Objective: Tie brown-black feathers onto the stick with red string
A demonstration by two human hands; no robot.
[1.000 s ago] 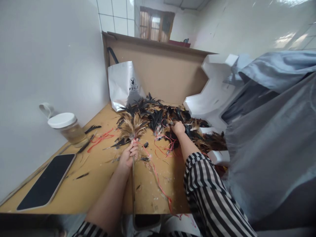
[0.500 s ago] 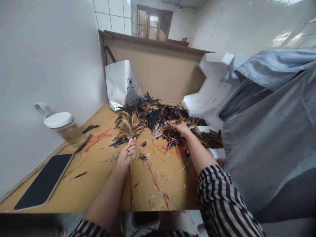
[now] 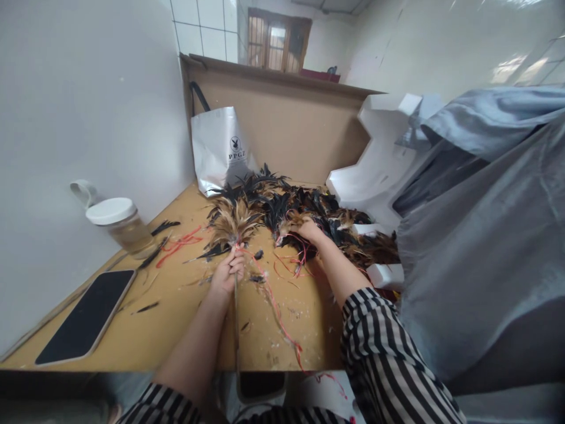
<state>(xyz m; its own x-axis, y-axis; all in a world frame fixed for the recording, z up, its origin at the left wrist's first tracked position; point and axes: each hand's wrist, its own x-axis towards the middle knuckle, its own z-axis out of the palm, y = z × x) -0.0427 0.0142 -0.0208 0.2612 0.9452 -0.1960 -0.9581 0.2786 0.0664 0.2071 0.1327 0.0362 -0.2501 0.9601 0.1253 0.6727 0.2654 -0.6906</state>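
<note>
My left hand [image 3: 229, 270] is closed round the thin stick [image 3: 236, 330] of a feather duster, just below its head of brown feathers [image 3: 233, 221]. Red string [image 3: 277, 309] trails from the binding there across the table and over its front edge. My right hand [image 3: 310, 229] is closed at the pile of dark feathers [image 3: 324, 206], with a small brown feather bunch [image 3: 291, 221] at its fingertips. Its fingers are partly hidden by the back of the hand. More tangled red string [image 3: 300, 265] lies under that hand.
On the left stand a lidded jar of liquid [image 3: 128, 232] and a phone [image 3: 86, 315] lying flat. A silver bag [image 3: 216, 153] leans at the back. White foam [image 3: 353, 176] and grey cloth [image 3: 481, 235] bound the right side. Loose feathers [image 3: 145, 307] are scattered on the tabletop.
My right hand has moved left and slightly down, bringing a brown feather bunch nearer the duster. My left hand keeps its hold on the stick. The view has shifted slightly.
</note>
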